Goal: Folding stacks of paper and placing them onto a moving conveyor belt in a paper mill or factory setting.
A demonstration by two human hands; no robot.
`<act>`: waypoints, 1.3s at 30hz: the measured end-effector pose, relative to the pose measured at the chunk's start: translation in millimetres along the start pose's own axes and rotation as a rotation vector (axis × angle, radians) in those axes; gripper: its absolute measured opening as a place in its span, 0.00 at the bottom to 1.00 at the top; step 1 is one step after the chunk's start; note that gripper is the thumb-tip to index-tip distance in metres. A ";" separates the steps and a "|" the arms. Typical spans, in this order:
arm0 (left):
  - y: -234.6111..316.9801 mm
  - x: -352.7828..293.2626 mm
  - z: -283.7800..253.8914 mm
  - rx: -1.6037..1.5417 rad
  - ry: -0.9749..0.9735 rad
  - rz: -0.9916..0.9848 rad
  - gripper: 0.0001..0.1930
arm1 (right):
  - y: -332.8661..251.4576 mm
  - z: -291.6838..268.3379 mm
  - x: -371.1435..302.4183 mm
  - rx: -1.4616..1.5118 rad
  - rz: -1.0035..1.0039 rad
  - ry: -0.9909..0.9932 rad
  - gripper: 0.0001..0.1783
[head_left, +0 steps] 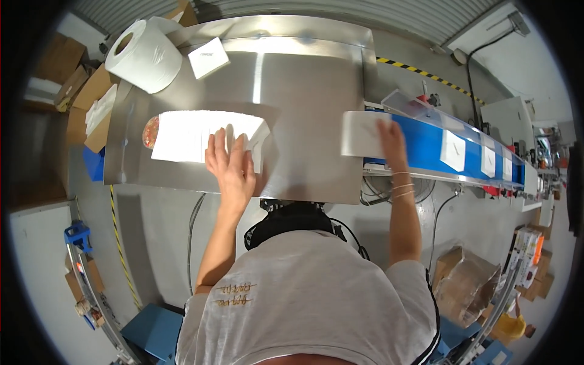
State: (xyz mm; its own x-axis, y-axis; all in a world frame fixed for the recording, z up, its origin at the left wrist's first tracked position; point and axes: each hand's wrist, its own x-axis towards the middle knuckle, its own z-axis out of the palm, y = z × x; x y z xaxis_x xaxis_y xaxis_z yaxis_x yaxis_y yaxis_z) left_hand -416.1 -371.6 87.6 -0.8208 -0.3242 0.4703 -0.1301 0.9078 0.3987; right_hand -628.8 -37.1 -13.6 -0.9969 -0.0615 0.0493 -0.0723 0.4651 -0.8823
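Note:
A long row of white flat packets (182, 137) lies packed together on the steel table. My left hand (232, 167) rests on the row's right part, its fingers stretched and spread. A red speckled, rounded thing (151, 132) sits against the row's left end. At the table's right edge, my right hand (393, 145) grips the right side of a white packet (360, 134); both are smeared by motion. This packet reaches over the near end of a blue conveyor belt (420, 143). Farther along the belt lie several white packets (452, 151), spaced apart.
A big white roll (155, 59) stands at the table's back left, beside a white packet (208, 58). The steel table (310, 85) has a raised back rim. A clear guard (420, 109) runs along the belt's far side. Cardboard boxes (91, 115) stand left of the table.

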 end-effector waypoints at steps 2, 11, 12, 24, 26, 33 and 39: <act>0.0 0.0 6.5 -0.008 0.018 0.000 0.19 | 21.4 -45.6 15.5 -0.351 0.106 0.126 0.19; 4.4 -1.9 4.4 -0.071 0.009 -0.022 0.17 | -121.6 65.7 -25.5 -0.061 -0.469 -0.469 0.26; 3.9 -1.3 2.5 -0.080 -0.013 -0.023 0.16 | -137.1 87.2 -31.1 0.050 -0.392 -0.655 0.27; -16.4 -2.5 -1.5 0.060 0.002 -0.046 0.17 | -40.3 65.8 -23.2 0.589 0.075 -0.497 0.24; -15.9 -2.1 -2.2 0.096 0.001 -0.045 0.17 | 8.0 18.3 1.9 0.189 0.161 -0.350 0.25; -15.4 -5.7 8.8 0.053 0.070 0.011 0.18 | -34.1 -47.5 2.6 -1.009 -0.034 0.328 0.38; -13.0 -3.5 1.9 0.002 -0.002 0.022 0.17 | -142.5 98.1 -31.6 0.116 -0.335 -0.721 0.31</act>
State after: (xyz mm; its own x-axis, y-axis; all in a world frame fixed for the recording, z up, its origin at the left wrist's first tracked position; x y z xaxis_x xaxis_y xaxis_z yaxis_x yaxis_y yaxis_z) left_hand -412.6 -381.8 79.3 -0.8246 -0.3033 0.4775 -0.1129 0.9154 0.3865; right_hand -584.0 -188.0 64.6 -0.6541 -0.7553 0.0409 -0.3212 0.2284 -0.9190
